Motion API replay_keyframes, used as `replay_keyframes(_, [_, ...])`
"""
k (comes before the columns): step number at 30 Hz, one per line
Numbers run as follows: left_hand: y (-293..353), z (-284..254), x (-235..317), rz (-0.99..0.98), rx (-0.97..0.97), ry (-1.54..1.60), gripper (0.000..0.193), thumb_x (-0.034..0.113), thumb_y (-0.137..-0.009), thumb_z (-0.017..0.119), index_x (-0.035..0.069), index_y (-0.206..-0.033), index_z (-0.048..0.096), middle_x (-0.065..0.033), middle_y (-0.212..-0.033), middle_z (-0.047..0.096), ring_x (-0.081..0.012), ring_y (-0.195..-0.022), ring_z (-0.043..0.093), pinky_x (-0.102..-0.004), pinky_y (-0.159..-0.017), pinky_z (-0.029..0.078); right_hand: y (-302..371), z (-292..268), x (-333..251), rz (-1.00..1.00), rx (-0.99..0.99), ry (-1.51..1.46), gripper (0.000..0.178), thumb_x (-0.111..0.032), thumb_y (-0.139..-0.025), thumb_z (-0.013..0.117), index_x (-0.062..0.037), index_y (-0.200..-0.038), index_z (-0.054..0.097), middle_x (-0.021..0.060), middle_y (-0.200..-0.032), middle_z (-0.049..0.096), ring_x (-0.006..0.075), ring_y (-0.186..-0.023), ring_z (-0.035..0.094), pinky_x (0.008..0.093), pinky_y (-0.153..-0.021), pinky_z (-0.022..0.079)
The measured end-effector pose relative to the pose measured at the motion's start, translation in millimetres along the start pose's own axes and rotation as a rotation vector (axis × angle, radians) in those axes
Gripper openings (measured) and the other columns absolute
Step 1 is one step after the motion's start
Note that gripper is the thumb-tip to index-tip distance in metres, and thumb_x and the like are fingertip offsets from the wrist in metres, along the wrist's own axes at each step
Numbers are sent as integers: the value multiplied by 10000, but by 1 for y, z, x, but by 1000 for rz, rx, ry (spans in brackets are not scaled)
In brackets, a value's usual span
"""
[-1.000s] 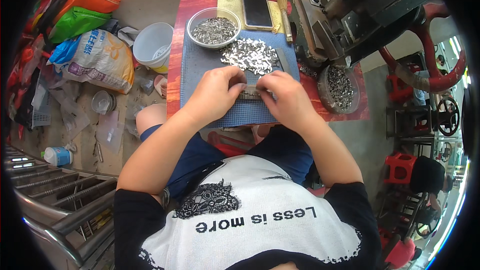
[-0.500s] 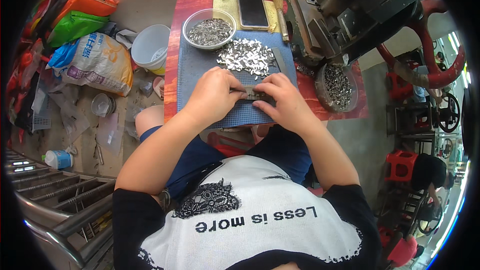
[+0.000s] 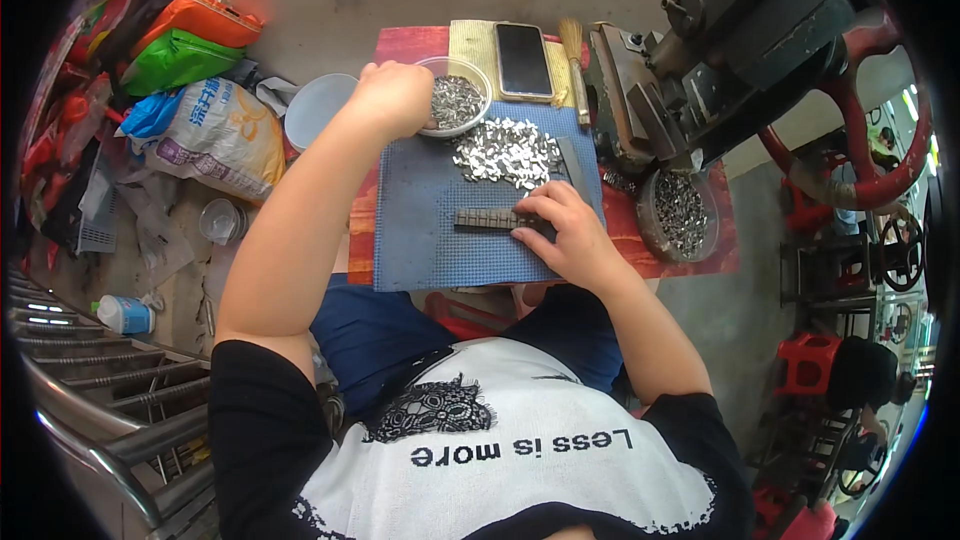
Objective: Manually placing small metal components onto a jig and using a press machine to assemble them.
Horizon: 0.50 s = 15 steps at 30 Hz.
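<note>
A dark, slotted metal bar [image 3: 484,220] lies on the blue ribbed mat [image 3: 415,230]. My right hand [image 3: 565,230] pinches its right end between thumb and fingers. At the left rim of a clear round bowl [image 3: 486,90] is my left hand [image 3: 395,100], with its fingers curled downward. Thin metal pins [image 3: 456,100] fill the bowl; whatever those fingertips hold is hidden behind the hand. A spread heap of short shiny metal pieces [image 3: 507,152] sits between the bowl and the bar. A flat grey metal strip [image 3: 573,165] rests right of the heap.
A phone [image 3: 524,60] on a yellow cloth and a small straw brush [image 3: 574,70] lie at the back. A heavy machine press [image 3: 700,50] with a red handwheel stands at right, beside a tub of metal pieces [image 3: 680,215]. Left are a white bucket [image 3: 318,110] and sacks [image 3: 215,135].
My left hand has left the bar and moved up and left to the bowl. My right hand stays at the bar's right end. The whole view has shifted slightly.
</note>
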<state>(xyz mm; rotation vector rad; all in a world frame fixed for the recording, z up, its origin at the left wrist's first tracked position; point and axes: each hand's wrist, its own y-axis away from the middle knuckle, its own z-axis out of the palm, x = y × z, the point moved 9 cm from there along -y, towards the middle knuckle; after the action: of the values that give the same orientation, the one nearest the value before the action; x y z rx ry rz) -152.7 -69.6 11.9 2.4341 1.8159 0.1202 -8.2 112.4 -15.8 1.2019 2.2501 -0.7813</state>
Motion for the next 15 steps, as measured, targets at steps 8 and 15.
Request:
replay_keyframes(8, [-12, 15, 9, 151, 101, 308, 271, 175, -808, 755, 70, -1058, 759, -188, -1047, 718, -350, -1018, 652, -425, -951, 419, 4, -2, -7, -76, -32, 71, 273, -110, -815, 779, -3, -1043, 674, 123, -1003, 606, 300, -976, 588, 377, -850, 492])
replay_keyframes(15, [1, 10, 6, 196, 385, 428, 217, 262, -772, 787, 145, -954, 808, -57, -987, 722, -263, -1039, 575, -419, -916, 390, -50, -25, -26, -91, 111, 89, 225, -142, -866, 731, -4, -1033, 670, 139, -985, 615, 316, -962, 607, 377, -832, 498])
